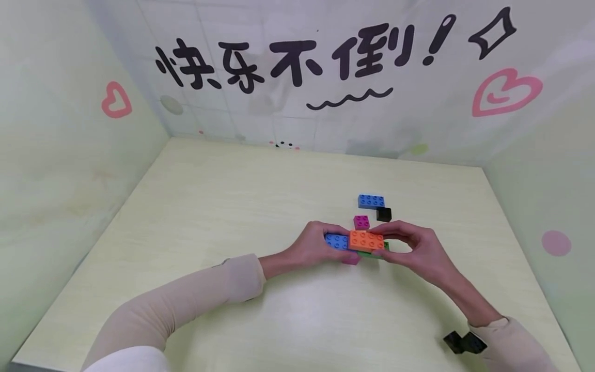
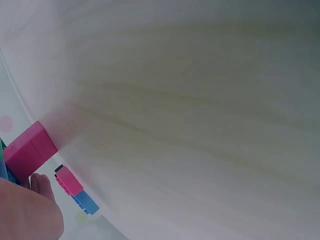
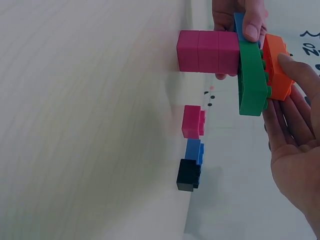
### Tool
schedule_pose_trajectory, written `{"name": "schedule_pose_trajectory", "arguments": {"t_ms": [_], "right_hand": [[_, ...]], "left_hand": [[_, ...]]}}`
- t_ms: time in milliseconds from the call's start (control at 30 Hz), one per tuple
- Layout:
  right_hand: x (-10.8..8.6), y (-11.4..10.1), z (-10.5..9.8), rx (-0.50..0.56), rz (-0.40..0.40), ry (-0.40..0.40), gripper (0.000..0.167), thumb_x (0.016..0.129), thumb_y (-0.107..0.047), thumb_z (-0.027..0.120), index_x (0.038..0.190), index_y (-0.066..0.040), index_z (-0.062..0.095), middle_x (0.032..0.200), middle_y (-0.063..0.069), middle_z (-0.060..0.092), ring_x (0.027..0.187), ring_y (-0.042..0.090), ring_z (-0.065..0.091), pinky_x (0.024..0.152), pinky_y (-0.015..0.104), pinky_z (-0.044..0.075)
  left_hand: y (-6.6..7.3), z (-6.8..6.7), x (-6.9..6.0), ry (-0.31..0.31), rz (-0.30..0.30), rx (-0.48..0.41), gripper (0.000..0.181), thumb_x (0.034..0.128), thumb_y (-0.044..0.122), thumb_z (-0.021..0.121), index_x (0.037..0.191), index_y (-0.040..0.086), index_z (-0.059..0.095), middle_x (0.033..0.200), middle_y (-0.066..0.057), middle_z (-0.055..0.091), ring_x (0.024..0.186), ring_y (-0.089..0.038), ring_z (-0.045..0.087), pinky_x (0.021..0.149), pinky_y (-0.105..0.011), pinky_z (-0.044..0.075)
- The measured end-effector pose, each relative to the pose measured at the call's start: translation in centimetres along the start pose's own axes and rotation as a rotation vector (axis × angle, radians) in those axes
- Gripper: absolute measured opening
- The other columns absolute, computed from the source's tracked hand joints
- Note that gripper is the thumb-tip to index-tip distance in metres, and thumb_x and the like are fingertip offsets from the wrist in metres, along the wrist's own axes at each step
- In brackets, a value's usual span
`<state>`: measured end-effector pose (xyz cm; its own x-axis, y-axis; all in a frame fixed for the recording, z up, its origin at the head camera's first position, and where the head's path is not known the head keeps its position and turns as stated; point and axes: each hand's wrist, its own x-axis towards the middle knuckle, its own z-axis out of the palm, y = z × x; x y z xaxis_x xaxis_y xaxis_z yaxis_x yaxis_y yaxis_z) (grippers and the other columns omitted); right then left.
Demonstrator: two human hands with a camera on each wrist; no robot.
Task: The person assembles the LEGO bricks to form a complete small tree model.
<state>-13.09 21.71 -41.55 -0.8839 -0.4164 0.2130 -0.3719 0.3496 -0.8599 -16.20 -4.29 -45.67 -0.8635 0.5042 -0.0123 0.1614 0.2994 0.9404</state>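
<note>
A column of magenta bricks (image 3: 207, 51) stands on the table in the right wrist view. On top of it lie a green brick (image 3: 253, 80) and a blue brick (image 1: 337, 242), side by side. My left hand (image 1: 310, 245) grips the blue brick from the left, thumb on the near side. Between thumb and fingers, my right hand (image 1: 423, 253) pinches an orange brick (image 1: 366, 241) right above the green one. Green studs show in a narrow gap under the orange brick; whether they touch at one end I cannot tell.
Behind the hands, a loose magenta brick (image 1: 361, 222), a blue brick (image 1: 371, 201) and a small black brick (image 1: 384, 214) lie on the pale table (image 1: 241, 191). Printed walls (image 1: 279, 124) enclose the table at the back and both sides.
</note>
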Motion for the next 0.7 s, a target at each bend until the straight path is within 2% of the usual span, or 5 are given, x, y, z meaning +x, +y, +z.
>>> {"name": "schedule_pose_trajectory", "arguments": {"t_ms": [400,700], "right_hand": [[0.5,0.4,0.8,-0.015,0.003,-0.012,0.045,0.078,-0.006,0.083,0.119,-0.014,0.067,0.115,-0.001,0.068,0.104,0.015,0.065,0.093,0.025,0.049],[0.7,0.2,1.1,0.005,-0.012,-0.016,0.045,0.078,-0.005,0.083,0.119,-0.014,0.067,0.116,-0.001,0.068,0.104,0.015,0.065,0.094,0.028,0.049]], "left_hand": [[0.0,0.0,0.0,-0.012,-0.011,-0.009,0.052,0.0694,0.043,0.089,0.113,0.018,0.074,0.099,0.013,0.069,0.090,-0.012,0.063,0.075,-0.028,0.054],[0.1,-0.1,0.0,-0.022,0.019,-0.027,0.046,0.0709,0.039,0.088,0.110,0.019,0.074,0.096,0.013,0.071,0.087,-0.011,0.065,0.075,-0.028,0.055]]}}
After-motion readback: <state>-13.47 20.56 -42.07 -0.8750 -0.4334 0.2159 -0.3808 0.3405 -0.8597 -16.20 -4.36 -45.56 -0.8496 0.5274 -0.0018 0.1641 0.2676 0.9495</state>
